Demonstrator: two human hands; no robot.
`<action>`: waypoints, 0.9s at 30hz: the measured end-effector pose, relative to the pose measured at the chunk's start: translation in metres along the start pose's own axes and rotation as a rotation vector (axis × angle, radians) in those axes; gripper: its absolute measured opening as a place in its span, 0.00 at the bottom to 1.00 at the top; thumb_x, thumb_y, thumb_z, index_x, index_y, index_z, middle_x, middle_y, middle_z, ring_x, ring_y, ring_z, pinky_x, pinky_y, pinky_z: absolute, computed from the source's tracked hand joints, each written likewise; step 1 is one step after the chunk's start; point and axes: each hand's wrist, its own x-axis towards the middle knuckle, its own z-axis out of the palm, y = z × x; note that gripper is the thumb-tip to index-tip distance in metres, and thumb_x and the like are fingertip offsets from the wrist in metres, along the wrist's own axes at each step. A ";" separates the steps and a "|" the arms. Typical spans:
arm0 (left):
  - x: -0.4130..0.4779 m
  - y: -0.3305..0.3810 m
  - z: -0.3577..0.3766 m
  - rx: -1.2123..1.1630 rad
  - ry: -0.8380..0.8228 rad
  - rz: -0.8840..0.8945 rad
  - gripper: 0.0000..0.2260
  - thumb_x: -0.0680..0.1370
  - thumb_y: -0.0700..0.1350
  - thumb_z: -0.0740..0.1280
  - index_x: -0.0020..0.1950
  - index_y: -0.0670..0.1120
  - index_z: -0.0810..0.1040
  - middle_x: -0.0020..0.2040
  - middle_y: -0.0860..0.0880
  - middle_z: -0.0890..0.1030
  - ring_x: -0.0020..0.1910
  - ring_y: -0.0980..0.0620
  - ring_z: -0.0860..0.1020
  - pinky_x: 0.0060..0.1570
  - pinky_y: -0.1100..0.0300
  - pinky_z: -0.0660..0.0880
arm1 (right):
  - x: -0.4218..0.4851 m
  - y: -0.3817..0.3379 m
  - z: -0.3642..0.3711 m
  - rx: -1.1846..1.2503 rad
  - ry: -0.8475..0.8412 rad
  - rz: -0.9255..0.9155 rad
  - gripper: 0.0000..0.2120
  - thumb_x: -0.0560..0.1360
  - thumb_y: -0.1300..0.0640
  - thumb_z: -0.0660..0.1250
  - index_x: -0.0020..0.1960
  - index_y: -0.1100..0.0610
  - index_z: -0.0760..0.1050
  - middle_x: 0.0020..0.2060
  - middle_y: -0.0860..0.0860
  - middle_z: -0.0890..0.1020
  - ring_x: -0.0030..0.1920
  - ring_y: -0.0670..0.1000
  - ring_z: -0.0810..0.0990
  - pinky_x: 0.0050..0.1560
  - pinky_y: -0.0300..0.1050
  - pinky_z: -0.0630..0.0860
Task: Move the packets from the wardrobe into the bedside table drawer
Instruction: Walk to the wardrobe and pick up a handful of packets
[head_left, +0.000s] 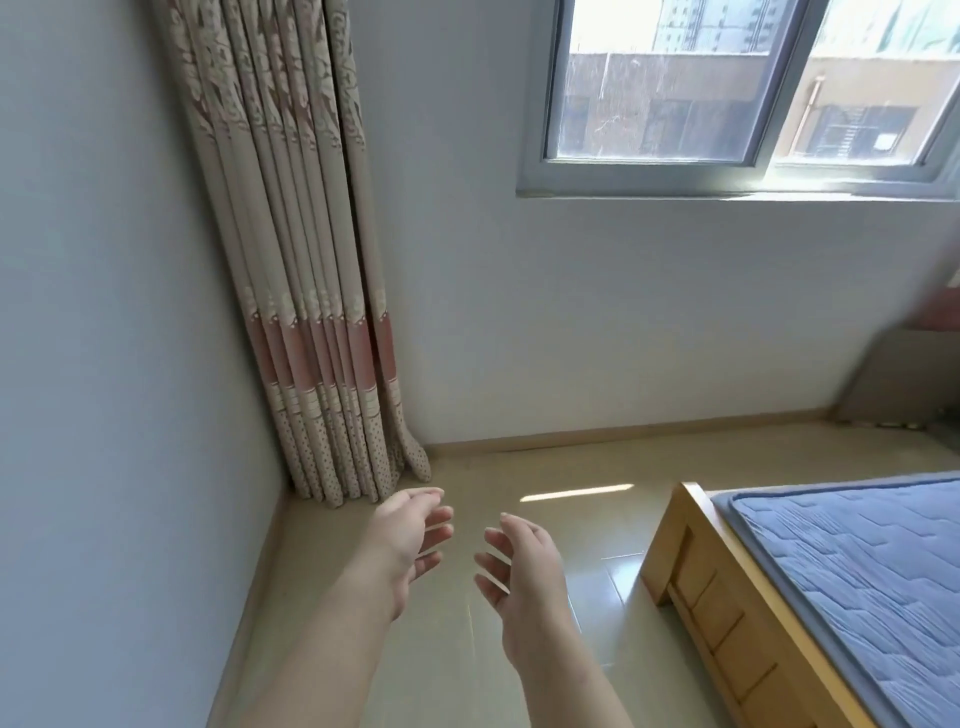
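Note:
My left hand (410, 535) and my right hand (519, 566) are stretched out in front of me over the tiled floor, palms facing each other a short way apart. The fingers of both are loosely spread and hold nothing. No packets and no wardrobe are in view. A grey-brown piece of furniture (904, 379) stands at the far right by the head of the bed, partly cut off by the frame edge; no drawer is visible on it.
A wooden bed (727, 597) with a blue mattress (857, 571) fills the lower right. A patterned curtain (306, 291) hangs in the corner at left. A window (727, 104) is set in the far wall. Beige floor tiles (519, 467) lie between wall and bed.

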 end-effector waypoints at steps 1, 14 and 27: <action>0.021 0.012 0.012 0.003 -0.002 0.006 0.06 0.81 0.43 0.60 0.48 0.47 0.75 0.44 0.48 0.79 0.42 0.51 0.77 0.41 0.57 0.71 | 0.022 -0.016 0.003 0.011 0.003 -0.010 0.03 0.78 0.57 0.62 0.49 0.55 0.74 0.46 0.52 0.78 0.42 0.52 0.76 0.42 0.45 0.72; 0.265 0.115 0.149 -0.007 -0.035 -0.002 0.06 0.81 0.42 0.60 0.48 0.47 0.76 0.43 0.48 0.79 0.41 0.51 0.77 0.40 0.58 0.71 | 0.274 -0.173 0.033 0.030 0.068 -0.034 0.02 0.78 0.57 0.62 0.48 0.54 0.73 0.44 0.51 0.78 0.39 0.51 0.77 0.40 0.44 0.70; 0.534 0.224 0.380 0.276 -0.388 0.032 0.06 0.81 0.43 0.58 0.50 0.48 0.75 0.44 0.49 0.79 0.41 0.53 0.77 0.42 0.59 0.69 | 0.539 -0.344 0.021 0.234 0.407 -0.132 0.03 0.78 0.57 0.61 0.49 0.55 0.73 0.45 0.52 0.78 0.40 0.51 0.76 0.39 0.44 0.71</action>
